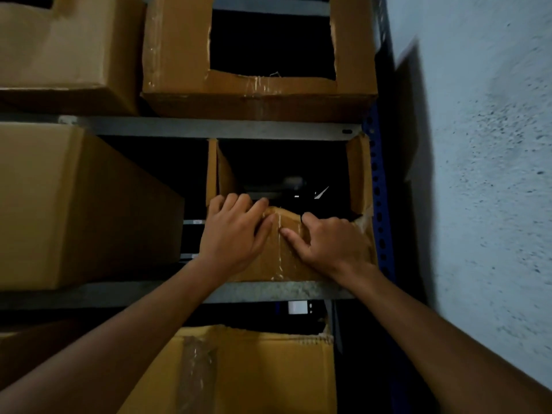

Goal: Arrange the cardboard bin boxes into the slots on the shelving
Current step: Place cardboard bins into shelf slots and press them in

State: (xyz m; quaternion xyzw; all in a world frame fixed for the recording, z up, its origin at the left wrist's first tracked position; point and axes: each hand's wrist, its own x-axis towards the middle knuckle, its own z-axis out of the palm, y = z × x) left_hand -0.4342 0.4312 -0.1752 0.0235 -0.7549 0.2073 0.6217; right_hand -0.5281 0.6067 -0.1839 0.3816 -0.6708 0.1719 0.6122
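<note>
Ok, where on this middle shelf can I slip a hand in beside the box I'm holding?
The dark gap between the big left box and the bin box looks free. Its right side is crowded against the blue upright.

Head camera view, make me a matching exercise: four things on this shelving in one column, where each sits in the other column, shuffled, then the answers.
Things:
1. window-cut box
2. torn-front box
3. large closed box
4. blue upright

Places:
A. middle shelf, left
B. right edge, beside the wall
C. upper shelf, right slot
D. middle shelf, right slot, gripped by the left hand and right hand

Pairs: 1-C, 2-D, 3-A, 4-B
</note>
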